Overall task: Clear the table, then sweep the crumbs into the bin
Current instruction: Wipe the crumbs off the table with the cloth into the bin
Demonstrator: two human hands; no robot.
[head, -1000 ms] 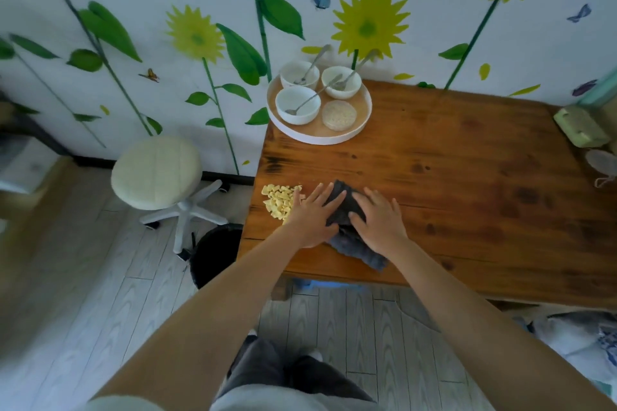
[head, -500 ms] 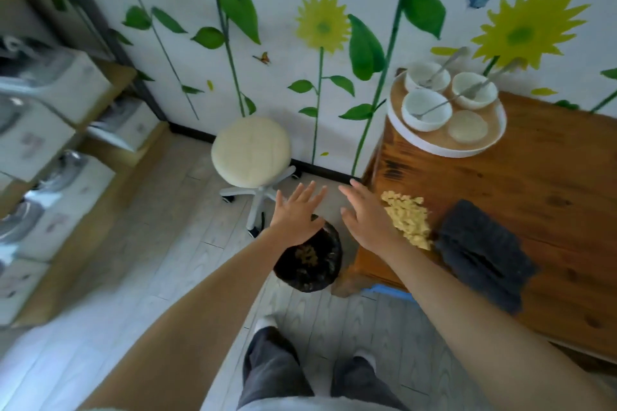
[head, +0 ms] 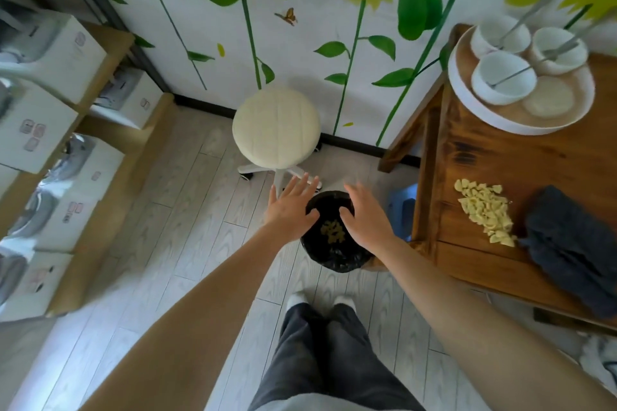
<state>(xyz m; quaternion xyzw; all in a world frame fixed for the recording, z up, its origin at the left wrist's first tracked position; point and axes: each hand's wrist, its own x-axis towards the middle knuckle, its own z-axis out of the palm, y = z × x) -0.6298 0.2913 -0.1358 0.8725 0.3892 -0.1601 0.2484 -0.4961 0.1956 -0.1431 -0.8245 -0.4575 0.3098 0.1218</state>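
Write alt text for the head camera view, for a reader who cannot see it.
Both open hands, left hand and right hand, reach down over a black-lined bin on the floor that has some yellow crumbs in it. To the right, a pile of crumbs and a dark cloth lie on the wooden table.

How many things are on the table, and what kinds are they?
Tray: 1
White bowls: 3
Spoons: 3
Round coaster: 1
Pile of yellow crumbs: 1
Dark grey cloth: 1
Total: 10
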